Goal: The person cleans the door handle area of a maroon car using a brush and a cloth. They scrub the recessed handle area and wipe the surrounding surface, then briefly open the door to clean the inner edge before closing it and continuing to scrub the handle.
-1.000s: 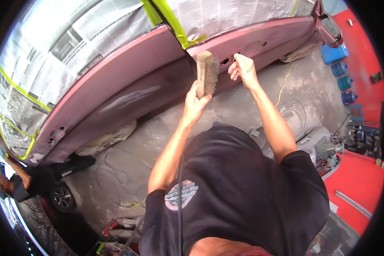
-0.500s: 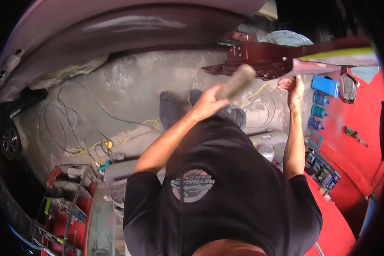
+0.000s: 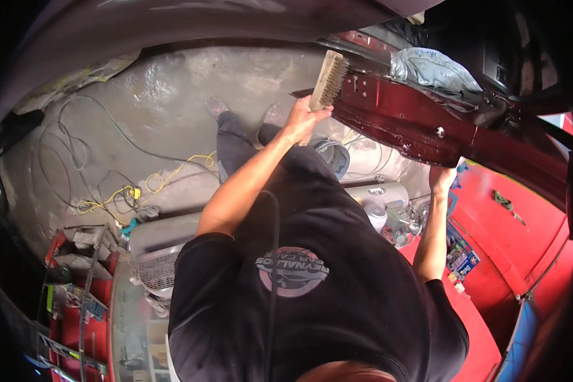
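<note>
My left hand [image 3: 304,120], at the upper middle of the frame, has its fingers wrapped around the lower part of a wooden brush [image 3: 328,83], which tilts up and to the right with its bristles facing right. The bristles lie right beside the end of a dark red door [image 3: 388,108], but I can't tell whether they touch it. My right hand [image 3: 442,179], right of centre, is up against the door's lower edge; the fingers are partly hidden there, so I can't tell how far they are closed. Beyond the door, at the upper right, sits a crumpled, pale plastic covering [image 3: 433,69]. A dull purplish car panel [image 3: 172,22] curves across the upper left. A yellow cord [image 3: 135,192] lies on the grey floor [image 3: 178,105], left of centre.
</note>
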Demonstrator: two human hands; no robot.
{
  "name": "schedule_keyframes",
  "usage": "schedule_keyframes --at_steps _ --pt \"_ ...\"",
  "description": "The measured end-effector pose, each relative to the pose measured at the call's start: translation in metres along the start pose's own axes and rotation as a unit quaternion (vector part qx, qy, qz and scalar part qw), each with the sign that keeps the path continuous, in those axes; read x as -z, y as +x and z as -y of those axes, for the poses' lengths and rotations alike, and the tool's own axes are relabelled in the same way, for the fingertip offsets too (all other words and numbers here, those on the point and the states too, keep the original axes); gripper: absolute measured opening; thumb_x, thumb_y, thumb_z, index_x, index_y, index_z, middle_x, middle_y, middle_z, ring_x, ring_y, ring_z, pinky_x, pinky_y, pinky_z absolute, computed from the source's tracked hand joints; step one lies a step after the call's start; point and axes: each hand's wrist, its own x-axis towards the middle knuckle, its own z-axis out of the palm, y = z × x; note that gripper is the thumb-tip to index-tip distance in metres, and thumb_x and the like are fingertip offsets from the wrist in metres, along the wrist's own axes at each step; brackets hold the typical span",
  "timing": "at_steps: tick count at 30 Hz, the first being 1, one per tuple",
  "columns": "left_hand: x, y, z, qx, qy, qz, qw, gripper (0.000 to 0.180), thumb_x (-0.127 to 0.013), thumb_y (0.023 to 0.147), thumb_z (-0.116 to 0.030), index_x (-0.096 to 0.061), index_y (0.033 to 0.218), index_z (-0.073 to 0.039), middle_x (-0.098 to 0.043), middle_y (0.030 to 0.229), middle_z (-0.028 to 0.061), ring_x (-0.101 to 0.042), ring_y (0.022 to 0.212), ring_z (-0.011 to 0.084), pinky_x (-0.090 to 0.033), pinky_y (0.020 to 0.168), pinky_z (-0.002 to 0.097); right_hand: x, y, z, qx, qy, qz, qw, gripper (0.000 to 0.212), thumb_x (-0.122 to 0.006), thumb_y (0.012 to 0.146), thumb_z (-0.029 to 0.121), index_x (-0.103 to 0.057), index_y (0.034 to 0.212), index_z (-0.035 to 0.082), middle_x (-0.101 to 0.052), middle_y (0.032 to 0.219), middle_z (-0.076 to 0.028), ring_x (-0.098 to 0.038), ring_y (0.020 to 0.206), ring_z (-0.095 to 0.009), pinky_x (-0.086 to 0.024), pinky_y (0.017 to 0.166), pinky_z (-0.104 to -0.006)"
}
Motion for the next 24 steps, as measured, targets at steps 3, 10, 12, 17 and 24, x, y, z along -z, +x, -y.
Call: schedule_keyframes --at_steps 3,10,12,17,24 --pt "-0.027 -0.016 0.017 -0.024 -0.051 0.057 0.997 0.037 -0.069 0.088 -0.004 -0.064 0.124 0.0 -0.068 0.126 0.0093 -0.062 0.118 0.0163 -0.049 0.104 0.0329 0.034 -0.002 -0.006 0.017 -0.058 0.042 0.997 0.063 -0.032 0.108 0.049 -0.042 0.147 0.0 -0.049 0.147 -0.011 -0.047 0.134 -0.025 -0.034 0.118 -0.0437" --pt "-0.081 -0.066 0.03 -0.116 0.069 0.044 0.99 0.041 -0.07 0.083 -0.009 -0.062 0.122 0.002 -0.068 0.104 0.0183 -0.067 0.096 0.0254 -0.049 0.088 0.0365 0.026 0.0 0.028 -0.047 -0.083 0.164 0.982 0.077 -0.05 0.095 0.066 -0.046 0.142 0.005 -0.066 0.116 -0.02 -0.068 0.076 -0.03 -0.057 0.058 -0.0398" --pt "-0.081 -0.062 0.033 -0.101 0.096 0.055 0.989 0.047 -0.069 0.083 -0.009 -0.059 0.128 0.001 -0.065 0.116 0.019 -0.064 0.104 0.0305 -0.049 0.092 0.0393 0.002 -0.001 0.057 -0.087 -0.099 0.233 0.964 0.078 -0.045 0.096 0.067 -0.048 0.139 0.003 -0.068 0.101 -0.021 -0.063 0.06 -0.029 -0.055 0.053 -0.0388" --pt "-0.086 -0.061 0.048 -0.187 0.119 0.019 0.975 0.051 -0.068 0.086 -0.012 -0.056 0.134 0.0 -0.058 0.137 0.0175 -0.055 0.127 0.0298 -0.025 0.116 0.0473 0.028 0.014 0.063 -0.153 -0.124 0.207 0.958 0.071 -0.043 0.099 0.064 -0.053 0.132 0.002 -0.068 0.086 -0.02 -0.06 0.057 -0.027 -0.053 0.049 -0.0371" --pt "-0.085 -0.061 0.054 -0.202 0.139 0.014 0.969 0.05 -0.069 0.086 -0.013 -0.057 0.133 0.001 -0.06 0.137 0.0175 -0.055 0.131 0.0291 -0.019 0.123 0.0503 0.009 0.002 0.057 -0.15 -0.052 0.125 0.979 0.063 -0.05 0.099 0.057 -0.053 0.136 0.006 -0.069 0.104 -0.017 -0.061 0.058 -0.025 -0.052 0.049 -0.034"
